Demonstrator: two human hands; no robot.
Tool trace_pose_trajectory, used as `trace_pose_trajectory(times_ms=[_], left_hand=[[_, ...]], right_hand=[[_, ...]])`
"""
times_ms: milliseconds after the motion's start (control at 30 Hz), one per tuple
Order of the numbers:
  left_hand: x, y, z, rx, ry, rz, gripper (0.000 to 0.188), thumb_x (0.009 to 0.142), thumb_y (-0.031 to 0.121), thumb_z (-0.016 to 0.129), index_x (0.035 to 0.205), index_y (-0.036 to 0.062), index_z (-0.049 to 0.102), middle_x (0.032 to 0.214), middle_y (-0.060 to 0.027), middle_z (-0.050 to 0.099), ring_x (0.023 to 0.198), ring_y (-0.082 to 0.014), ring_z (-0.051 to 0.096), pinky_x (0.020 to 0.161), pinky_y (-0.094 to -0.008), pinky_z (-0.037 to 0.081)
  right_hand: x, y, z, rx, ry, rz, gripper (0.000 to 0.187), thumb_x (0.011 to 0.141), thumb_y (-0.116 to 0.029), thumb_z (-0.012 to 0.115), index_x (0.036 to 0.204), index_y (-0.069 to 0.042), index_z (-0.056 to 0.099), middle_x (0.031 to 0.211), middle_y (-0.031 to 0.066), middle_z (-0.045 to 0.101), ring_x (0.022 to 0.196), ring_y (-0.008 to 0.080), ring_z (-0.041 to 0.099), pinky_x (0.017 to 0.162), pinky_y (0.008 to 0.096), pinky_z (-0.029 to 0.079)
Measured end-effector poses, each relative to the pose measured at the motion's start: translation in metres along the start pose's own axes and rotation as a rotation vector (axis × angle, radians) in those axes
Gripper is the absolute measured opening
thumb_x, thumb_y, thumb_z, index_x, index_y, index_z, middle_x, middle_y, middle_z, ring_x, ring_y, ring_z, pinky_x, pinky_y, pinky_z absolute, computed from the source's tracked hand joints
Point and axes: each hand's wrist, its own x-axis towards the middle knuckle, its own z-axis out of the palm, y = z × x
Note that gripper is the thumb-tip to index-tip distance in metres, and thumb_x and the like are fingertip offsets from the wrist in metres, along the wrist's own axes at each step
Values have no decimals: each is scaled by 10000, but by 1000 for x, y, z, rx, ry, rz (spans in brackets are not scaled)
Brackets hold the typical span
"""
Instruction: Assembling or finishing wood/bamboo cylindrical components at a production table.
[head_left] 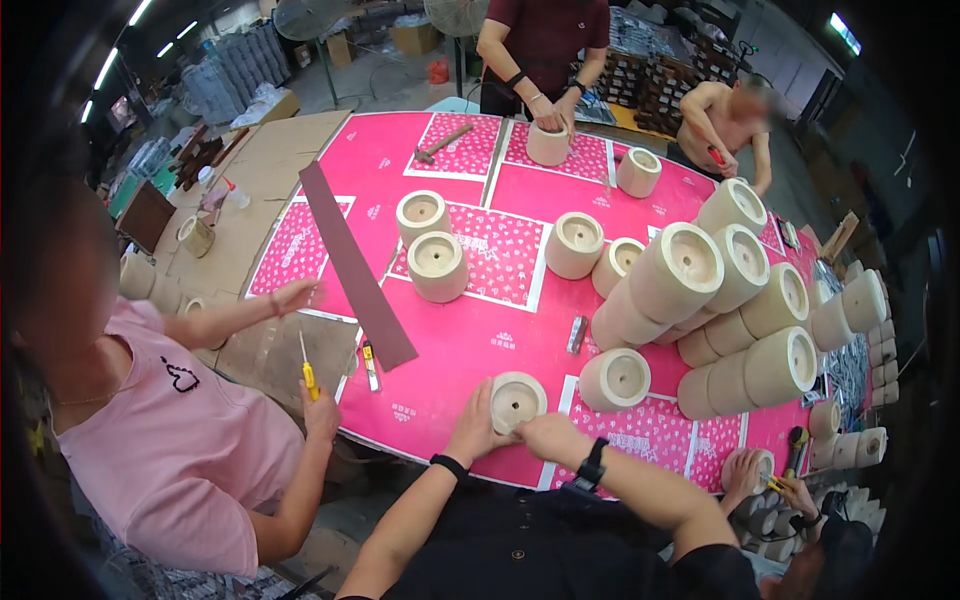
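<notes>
At the near edge of the pink table, my left hand [473,428] wraps round the side of a pale, round, cup-shaped wooden piece [518,390]. Its recessed top with a small dark hole in the middle faces up. My right hand [552,437] is closed at the near right of its rim; whatever the fingers hold there is hidden. Just right stands a similar wooden piece [615,380], touched by neither hand. A small dark box-like item [577,335] lies beyond it. Left of my hands is a yellow-and-white utility-knife-like tool [371,366].
Stacks of wooden pieces [690,265] lie on the right. A long brown strip [355,265] crosses the left side of the pink table cover [480,350]; a hammer [443,145] lies far off. A person in pink [190,430] at left holds a yellow screwdriver [309,375]. Other people work around.
</notes>
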Motion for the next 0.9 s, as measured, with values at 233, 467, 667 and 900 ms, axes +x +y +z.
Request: trace_pose_trajectory(times_ms=[233,467,667,900], left_hand=[[1,4,-9,-35,-84,-47,1262,551,398,926,1484,-13,181,1477,-262,323,1373,-415,346,1124,-461,345],[-4,-5,0,60,-23,-29,1231,586,413,906,1487,-4,178,1475,-265,332,1365,-421,355,1102,-466,363],[1,-7,6,-14,11,20,1246,573,411,912,1482,-17,176,1471,-274,331,1363,-426,357,1105,-476,358],[-2,-3,3,-42,6,-4,1255,565,394,918,1483,-20,169,1472,-278,324,1377,-426,335,1123,-473,338]], right_hand=[[8,22,-40,-138,253,-105,185,868,-149,548,1025,-97,630,714,101,671,684,277,700,547,412,538],[17,-19,3,2,69,55,218,826,-178,573,698,-39,680,731,186,686,659,303,696,565,431,542],[62,-7,40,1530,195,613,218,912,-150,537,967,1,685,872,239,695,741,348,694,656,426,549],[32,0,6,346,502,117,196,905,-193,579,1056,-114,674,885,136,707,794,348,685,666,450,552]])
